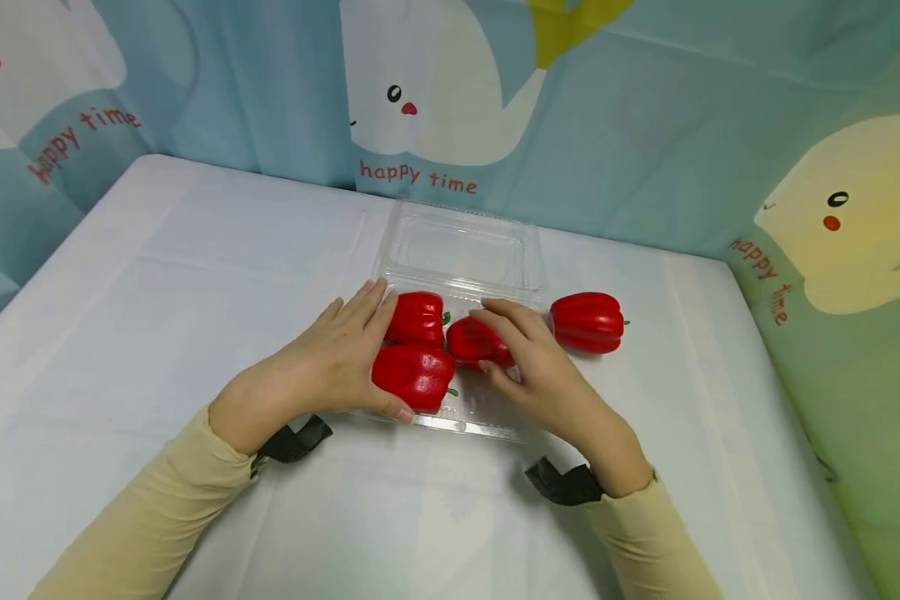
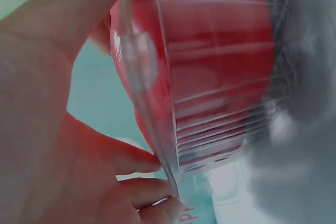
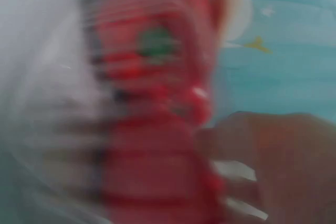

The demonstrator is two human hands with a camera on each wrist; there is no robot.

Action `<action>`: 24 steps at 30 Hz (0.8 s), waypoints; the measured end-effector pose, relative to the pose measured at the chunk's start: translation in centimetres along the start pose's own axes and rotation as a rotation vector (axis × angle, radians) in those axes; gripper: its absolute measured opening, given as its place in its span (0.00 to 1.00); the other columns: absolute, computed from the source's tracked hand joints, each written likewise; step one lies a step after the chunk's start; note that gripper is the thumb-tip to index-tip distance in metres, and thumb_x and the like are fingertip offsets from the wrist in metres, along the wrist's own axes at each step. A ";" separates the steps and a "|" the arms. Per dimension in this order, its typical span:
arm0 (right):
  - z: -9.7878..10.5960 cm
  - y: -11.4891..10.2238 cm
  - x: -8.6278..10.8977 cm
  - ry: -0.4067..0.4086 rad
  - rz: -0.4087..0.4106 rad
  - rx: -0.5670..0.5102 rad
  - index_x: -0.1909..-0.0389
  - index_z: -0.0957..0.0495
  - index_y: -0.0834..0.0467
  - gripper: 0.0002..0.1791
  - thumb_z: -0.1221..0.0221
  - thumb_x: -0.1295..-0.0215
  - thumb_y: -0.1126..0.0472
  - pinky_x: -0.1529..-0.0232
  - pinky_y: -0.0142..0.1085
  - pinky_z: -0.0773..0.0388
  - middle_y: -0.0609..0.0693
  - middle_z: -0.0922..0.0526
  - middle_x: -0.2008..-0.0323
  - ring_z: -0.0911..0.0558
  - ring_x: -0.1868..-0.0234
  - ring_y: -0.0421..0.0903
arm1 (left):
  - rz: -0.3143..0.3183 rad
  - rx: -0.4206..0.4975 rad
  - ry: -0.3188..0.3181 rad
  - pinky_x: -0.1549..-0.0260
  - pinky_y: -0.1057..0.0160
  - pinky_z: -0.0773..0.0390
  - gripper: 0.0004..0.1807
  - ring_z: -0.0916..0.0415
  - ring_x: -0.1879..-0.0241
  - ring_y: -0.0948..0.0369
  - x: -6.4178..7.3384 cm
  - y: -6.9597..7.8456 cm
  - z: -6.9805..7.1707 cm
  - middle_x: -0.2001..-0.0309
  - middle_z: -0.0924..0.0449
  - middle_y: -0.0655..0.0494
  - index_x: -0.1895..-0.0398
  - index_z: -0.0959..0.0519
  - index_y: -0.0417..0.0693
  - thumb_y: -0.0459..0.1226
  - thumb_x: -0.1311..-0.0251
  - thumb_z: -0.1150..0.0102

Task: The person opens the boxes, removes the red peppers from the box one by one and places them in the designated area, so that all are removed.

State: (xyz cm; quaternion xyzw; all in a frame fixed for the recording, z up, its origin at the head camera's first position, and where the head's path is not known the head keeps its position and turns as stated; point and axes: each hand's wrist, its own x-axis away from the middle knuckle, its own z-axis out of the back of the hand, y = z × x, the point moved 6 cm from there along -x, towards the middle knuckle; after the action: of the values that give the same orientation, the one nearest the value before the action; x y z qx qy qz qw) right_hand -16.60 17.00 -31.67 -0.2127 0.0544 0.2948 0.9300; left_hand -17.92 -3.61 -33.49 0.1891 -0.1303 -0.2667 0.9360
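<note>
Left hand (image 1: 330,362) cupping the near pepper (image 1: 414,377), right hand (image 1: 534,367) pinching the middle pepper (image 1: 471,340); best nudged snug inside the tray (image 1: 465,425).

Three red peppers (image 1: 417,350) in clear clamshell (image 1: 461,250)
</note>
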 end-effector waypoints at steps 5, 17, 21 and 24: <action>-1.8 0.2 -0.3 0.014 0.027 0.180 0.31 0.33 0.57 0.38 0.33 0.45 0.66 0.36 0.50 0.25 0.58 0.33 0.31 0.38 0.28 0.57 | 0.020 -0.039 -0.009 0.26 0.33 0.58 0.75 0.67 0.20 0.45 0.2 -0.2 0.1 0.19 0.64 0.41 0.22 0.56 0.35 0.70 0.63 0.30; -2.2 -0.1 0.0 0.075 0.005 0.261 0.31 0.33 0.55 0.39 0.30 0.44 0.60 0.48 0.50 0.17 0.58 0.31 0.37 0.32 0.35 0.57 | 0.043 -0.105 -0.011 0.28 0.31 0.57 0.76 0.63 0.21 0.42 0.8 -0.4 0.4 0.21 0.60 0.37 0.23 0.53 0.31 0.73 0.65 0.32; -2.3 -0.1 -0.1 0.070 -0.003 0.262 0.33 0.31 0.55 0.37 0.29 0.45 0.57 0.50 0.50 0.16 0.58 0.30 0.37 0.31 0.35 0.57 | 0.053 -0.100 -0.014 0.27 0.32 0.57 0.77 0.63 0.21 0.42 0.7 -0.5 0.4 0.21 0.59 0.37 0.23 0.53 0.31 0.73 0.66 0.31; -2.4 0.0 -0.2 0.062 -0.006 0.255 0.35 0.31 0.54 0.36 0.29 0.45 0.56 0.51 0.50 0.16 0.57 0.30 0.37 0.31 0.36 0.57 | 0.065 -0.094 -0.021 0.27 0.32 0.57 0.78 0.63 0.21 0.42 0.7 -0.6 0.3 0.21 0.59 0.37 0.23 0.54 0.31 0.73 0.67 0.31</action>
State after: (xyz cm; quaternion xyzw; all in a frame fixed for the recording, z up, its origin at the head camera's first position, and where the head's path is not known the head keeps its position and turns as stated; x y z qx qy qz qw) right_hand -16.67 15.91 -33.77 -0.1020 0.1193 0.2759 0.9483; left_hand -17.74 -4.50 -33.35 0.1376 -0.1335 -0.2438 0.9507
